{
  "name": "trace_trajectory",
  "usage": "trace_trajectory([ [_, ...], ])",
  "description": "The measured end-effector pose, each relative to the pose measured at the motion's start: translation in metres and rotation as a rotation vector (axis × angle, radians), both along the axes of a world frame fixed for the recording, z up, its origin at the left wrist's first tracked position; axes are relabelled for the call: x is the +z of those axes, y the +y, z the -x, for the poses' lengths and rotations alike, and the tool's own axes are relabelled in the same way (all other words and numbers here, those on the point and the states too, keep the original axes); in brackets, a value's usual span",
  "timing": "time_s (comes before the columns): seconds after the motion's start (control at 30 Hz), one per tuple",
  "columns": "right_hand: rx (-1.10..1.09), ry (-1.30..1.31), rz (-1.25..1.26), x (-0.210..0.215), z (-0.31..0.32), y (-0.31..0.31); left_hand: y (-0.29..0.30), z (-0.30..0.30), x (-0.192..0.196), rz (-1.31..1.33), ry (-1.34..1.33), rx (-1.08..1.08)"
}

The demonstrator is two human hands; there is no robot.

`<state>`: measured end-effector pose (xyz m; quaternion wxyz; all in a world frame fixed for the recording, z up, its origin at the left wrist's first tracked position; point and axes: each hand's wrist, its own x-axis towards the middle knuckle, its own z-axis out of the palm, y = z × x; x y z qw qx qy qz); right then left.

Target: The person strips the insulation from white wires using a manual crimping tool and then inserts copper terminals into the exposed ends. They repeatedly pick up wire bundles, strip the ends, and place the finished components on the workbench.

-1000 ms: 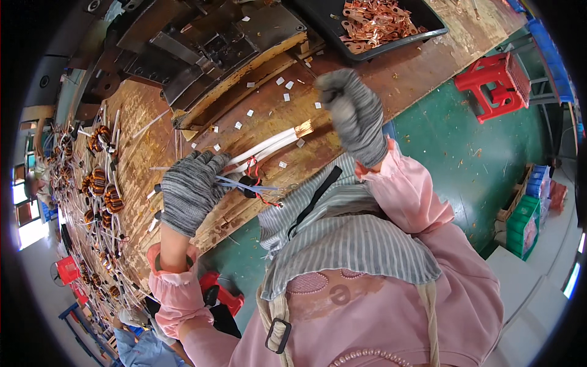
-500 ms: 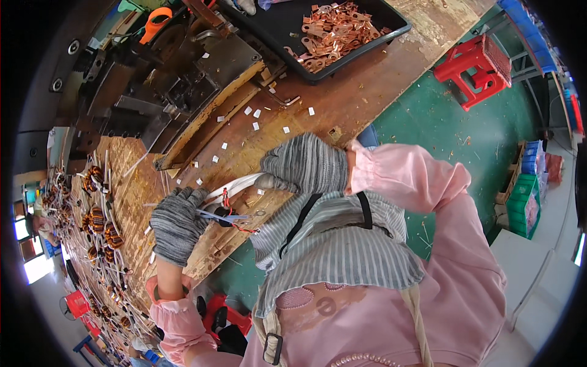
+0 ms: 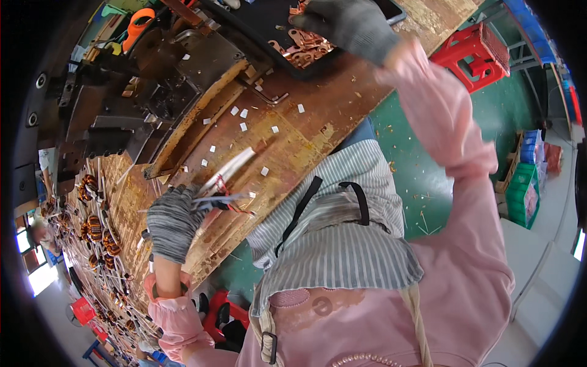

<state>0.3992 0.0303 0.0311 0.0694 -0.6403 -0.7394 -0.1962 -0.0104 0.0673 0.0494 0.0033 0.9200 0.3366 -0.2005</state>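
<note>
My left hand (image 3: 173, 221), in a grey knitted glove, is closed around a wire bundle (image 3: 231, 168). Thick white cable ends stick out of it up and to the right, with thin red, black and bluish wires beside them. My right hand (image 3: 351, 27), gloved alike, reaches over the black tray (image 3: 298, 73) at the top. Its fingers are at the heap of copper cable lugs (image 3: 309, 48); motion blur and the hand itself hide whether it grips one.
A dark metal machine (image 3: 177, 73) stands on the worn wooden table (image 3: 299, 131), left of the tray. White chips and a hex key (image 3: 269, 98) lie before it. Copper-wound coils (image 3: 93, 227) with white leads crowd the left. A red stool (image 3: 471, 58) stands beyond the table's right edge.
My right hand has let go of the white cables and moved up to the copper lugs in the tray. My left hand keeps the bundle in nearly the same place.
</note>
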Motion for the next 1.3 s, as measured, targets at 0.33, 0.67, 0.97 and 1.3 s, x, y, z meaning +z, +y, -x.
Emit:
trace_trajectory([
  [0.33, -0.236, 0.127, 0.239, -0.013, 0.008, 0.054, 0.0, 0.002, 0.001, 0.093, -0.197, 0.039],
  [0.67, 0.297, 1.167, 0.241, -0.012, 0.083, -0.037, -0.008, 0.019, 0.012, 0.125, -0.31, 0.097],
  [0.97, 0.241, 1.588, 0.675, -0.043, 0.118, -0.042, -0.009, 0.023, 0.012, 0.081, -0.35, 0.036],
  [1.3, 0.312, 1.405, 0.594, -0.039, 0.128, -0.038, -0.007, 0.027, 0.003, 0.166, -0.439, 0.054],
])
